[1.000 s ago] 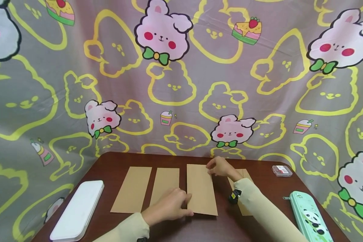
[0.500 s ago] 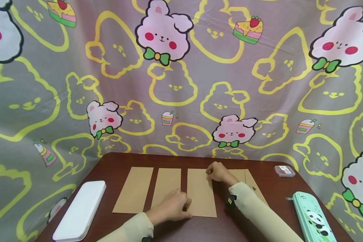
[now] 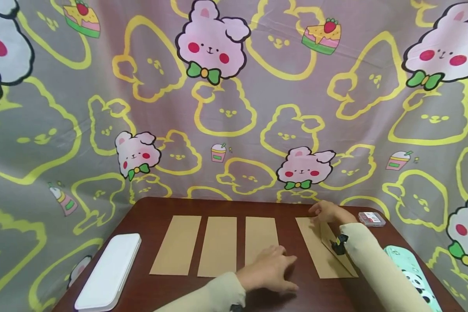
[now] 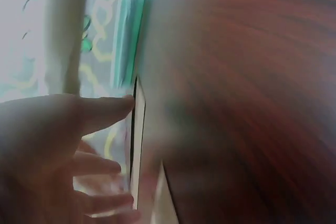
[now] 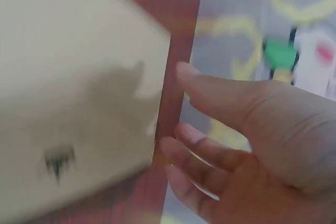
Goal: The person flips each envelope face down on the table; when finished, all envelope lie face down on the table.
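Three brown paper rectangles, like envelopes, lie in a row: the left one (image 3: 175, 245), the middle one (image 3: 218, 247) and the right one (image 3: 261, 234). My left hand (image 3: 268, 269) hovers by the near right corner of the third, fingers spread and holding nothing. Farther right lies more brown paper (image 3: 313, 249), with a raised or folded piece along its right side. My right hand (image 3: 329, 213) is at its far end, partly covering it. In the right wrist view, thumb and fingers are apart beside the paper's edge (image 5: 68, 87), which bears a small dark print (image 5: 59, 161).
A white case (image 3: 108, 271) lies at the table's left edge. A mint pencil case (image 3: 411, 271) with a panda is at the right, partly behind the right sleeve. Behind it sits a small clear box (image 3: 372, 219). A patterned curtain (image 3: 234, 99) encloses the dark wooden table (image 3: 273, 301).
The third paper has been laid flat and released. My left hand has moved right across its near end. My right hand has moved right to the far end of the rightmost paper.
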Available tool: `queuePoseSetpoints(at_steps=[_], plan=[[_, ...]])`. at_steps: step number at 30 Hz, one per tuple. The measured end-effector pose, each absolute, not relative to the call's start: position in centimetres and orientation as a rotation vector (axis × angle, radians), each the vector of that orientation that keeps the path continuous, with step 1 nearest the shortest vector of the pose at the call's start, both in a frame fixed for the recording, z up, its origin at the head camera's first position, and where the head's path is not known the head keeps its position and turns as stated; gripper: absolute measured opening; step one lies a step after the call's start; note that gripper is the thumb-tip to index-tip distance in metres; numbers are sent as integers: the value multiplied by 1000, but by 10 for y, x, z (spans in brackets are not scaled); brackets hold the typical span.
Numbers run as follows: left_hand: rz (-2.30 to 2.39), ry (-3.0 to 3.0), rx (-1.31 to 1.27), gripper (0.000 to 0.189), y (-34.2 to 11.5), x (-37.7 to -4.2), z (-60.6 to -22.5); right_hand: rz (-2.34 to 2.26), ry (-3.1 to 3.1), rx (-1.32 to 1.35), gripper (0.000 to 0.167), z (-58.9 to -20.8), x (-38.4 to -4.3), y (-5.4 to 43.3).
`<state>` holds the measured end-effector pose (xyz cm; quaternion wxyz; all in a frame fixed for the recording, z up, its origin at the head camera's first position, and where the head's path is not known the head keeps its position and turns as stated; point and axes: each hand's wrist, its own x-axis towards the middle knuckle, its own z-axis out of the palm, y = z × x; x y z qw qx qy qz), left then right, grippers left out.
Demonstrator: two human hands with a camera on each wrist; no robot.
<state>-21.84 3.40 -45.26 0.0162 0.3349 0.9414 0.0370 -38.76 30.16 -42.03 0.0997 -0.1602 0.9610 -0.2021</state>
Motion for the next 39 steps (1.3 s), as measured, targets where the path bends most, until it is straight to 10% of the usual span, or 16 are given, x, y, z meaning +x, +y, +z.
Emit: queuePoseSetpoints(at_steps=[11,24,39], plan=[[-117,2928,936,44,136,-222,-468,-629,2791,-373,44,-435,-395,341],[-244,3057,1122,16,111,-220,-473,-759,2730,-468,34,-443,-386,334],[-118,3056,1156,37,66,-220,-468,-708,2681,-464,34,-441,-383,316]])
